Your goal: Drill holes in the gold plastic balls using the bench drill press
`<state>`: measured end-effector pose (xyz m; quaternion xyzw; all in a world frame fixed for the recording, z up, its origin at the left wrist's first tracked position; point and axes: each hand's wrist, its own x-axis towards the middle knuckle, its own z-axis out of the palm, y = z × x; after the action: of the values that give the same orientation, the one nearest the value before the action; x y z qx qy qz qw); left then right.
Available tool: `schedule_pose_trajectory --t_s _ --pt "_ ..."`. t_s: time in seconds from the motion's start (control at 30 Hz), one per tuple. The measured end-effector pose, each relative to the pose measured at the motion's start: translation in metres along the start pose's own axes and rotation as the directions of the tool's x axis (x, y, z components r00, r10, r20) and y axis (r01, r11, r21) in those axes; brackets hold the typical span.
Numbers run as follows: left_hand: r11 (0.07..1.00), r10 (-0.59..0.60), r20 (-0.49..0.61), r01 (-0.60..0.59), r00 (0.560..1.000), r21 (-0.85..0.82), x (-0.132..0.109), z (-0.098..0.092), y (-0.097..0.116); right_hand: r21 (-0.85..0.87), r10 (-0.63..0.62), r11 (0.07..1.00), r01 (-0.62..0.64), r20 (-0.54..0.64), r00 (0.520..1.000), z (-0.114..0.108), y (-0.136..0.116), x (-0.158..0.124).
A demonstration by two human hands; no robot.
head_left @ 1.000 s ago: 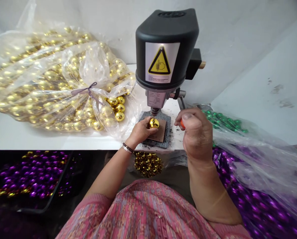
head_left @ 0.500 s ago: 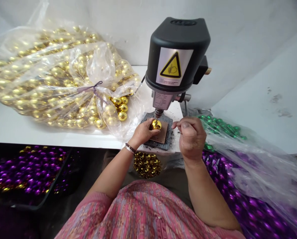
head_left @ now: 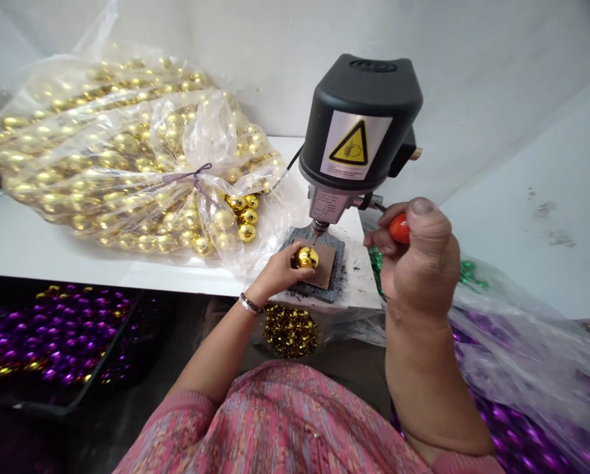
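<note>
A small black bench drill (head_left: 364,125) with a yellow warning label stands on the white table (head_left: 33,253). My left hand (head_left: 278,273) is closed round a shiny gold ball (head_left: 307,257), keeping it on a brown pad (head_left: 325,266) on the drill's grey base, right under the bit. My right hand (head_left: 418,260) is raised at the drill's right side, closed round the red knob (head_left: 400,228) of the feed lever.
A big clear bag of gold balls (head_left: 127,151) fills the table's left, open towards the drill. A tray of purple balls (head_left: 53,336) sits low on the left. Gold balls (head_left: 290,329) hang below the table edge. Bags of green (head_left: 467,271) and purple balls (head_left: 522,421) lie at right.
My right hand has risen with the lever knob, and the red knob now shows. The drill bit has lifted off the gold ball. The view has shifted slightly left and down.
</note>
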<state>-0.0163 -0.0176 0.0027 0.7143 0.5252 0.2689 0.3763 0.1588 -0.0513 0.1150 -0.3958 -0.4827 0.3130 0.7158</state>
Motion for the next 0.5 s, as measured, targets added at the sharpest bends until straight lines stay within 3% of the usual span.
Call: schedule_pose_trajectory --t_s 0.1,0.2,0.27,0.33,0.4,0.47,0.5 --pt "0.999 0.043 0.182 -0.042 0.982 -0.008 -0.019 -0.019 -0.005 0.038 0.023 0.999 -0.021 -0.033 0.999 0.003 -0.003 0.001" --pt "0.998 0.054 0.406 -0.042 0.912 -0.036 -0.034 -0.039 -0.012 0.073 0.044 0.997 -0.039 -0.066 0.997 0.005 -0.001 -0.002" --pt "0.999 0.030 0.417 -0.011 0.908 -0.047 -0.036 -0.049 -0.017 0.087 0.055 0.995 -0.048 -0.074 0.996 0.006 -0.001 -0.003" --pt "1.000 -0.021 0.250 0.022 0.968 -0.003 -0.028 -0.057 -0.023 0.085 0.057 0.995 -0.051 -0.069 0.996 0.006 -0.001 -0.004" --pt "0.988 -0.093 -0.049 0.098 0.994 0.115 -0.013 -0.063 -0.029 0.076 0.052 0.996 -0.046 -0.068 0.996 0.005 0.000 -0.005" --pt "0.933 -0.154 -0.316 0.243 0.936 0.264 0.005 -0.070 -0.035 0.072 0.048 0.996 -0.043 -0.071 0.996 0.004 0.001 -0.005" --pt "0.894 -0.166 -0.397 0.308 0.903 0.327 0.013 -0.073 -0.038 0.073 0.045 0.997 -0.040 -0.070 0.997 0.003 0.002 -0.006"
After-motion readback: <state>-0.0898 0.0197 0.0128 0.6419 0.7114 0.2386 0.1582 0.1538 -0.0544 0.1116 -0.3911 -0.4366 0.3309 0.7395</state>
